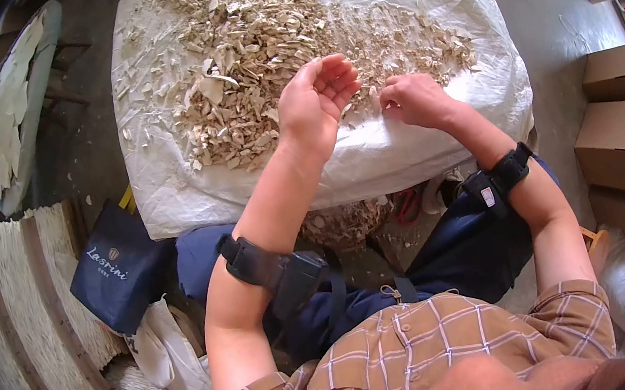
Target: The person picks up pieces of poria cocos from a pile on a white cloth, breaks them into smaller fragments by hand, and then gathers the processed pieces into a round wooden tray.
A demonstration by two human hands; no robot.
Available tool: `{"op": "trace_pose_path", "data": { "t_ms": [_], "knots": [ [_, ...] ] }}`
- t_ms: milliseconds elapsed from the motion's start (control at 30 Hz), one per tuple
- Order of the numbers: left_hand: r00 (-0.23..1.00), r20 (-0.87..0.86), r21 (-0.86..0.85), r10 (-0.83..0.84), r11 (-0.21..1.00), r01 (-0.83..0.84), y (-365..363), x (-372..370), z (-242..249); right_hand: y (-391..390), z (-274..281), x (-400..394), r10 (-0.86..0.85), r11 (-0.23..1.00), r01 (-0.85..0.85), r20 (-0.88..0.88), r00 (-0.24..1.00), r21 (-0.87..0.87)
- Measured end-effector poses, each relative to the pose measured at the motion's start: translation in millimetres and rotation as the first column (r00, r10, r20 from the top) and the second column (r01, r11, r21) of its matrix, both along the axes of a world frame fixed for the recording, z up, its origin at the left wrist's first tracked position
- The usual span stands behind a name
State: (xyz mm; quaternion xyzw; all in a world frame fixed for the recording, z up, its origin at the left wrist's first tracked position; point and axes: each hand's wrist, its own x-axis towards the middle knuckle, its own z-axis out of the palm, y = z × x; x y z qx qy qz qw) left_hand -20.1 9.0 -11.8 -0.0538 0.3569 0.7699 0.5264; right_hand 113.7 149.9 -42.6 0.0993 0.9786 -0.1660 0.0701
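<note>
A heap of dry, pale beige and brown flakes and chips lies on a table covered with a white plastic sheet. Turned palm up, my left hand is cupped above the near side of the heap, fingers loosely curled, with nothing visible in it. My right hand is just to its right, at the border of finer crumbs and bare sheet. Its fingers are bent together in a pinch, and whatever they hold is hidden.
Below the table edge, a container of similar pieces sits between the knees, near red-handled scissors. At left are a dark blue bag, stacked white ridged sheets and a tilted oval tray. Cardboard boxes stand at right.
</note>
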Motion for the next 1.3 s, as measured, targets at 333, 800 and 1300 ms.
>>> {"op": "trace_pose_path", "data": {
  "t_ms": [333, 800, 1300],
  "knots": [
    [1.000, -0.008, -0.022, -0.025, 0.999, 0.024, 3.7, 4.9, -1.4, -7.0, -16.7, 4.2, -0.046, 0.996, 0.053, -0.098, 0.994, 0.067],
    [0.968, 0.072, 0.021, -0.242, 0.970, 0.241, 8.1, 18.7, -14.8, -21.6, 51.4, -11.8, -0.093, 0.956, -0.039, -0.423, 0.901, -0.292],
    [0.991, 0.088, 0.096, 0.105, 0.989, -0.114, 4.5, -19.6, 14.0, 9.7, 1.6, -15.5, -0.111, 0.992, 0.125, -0.316, 0.942, 0.023]
  ]
}}
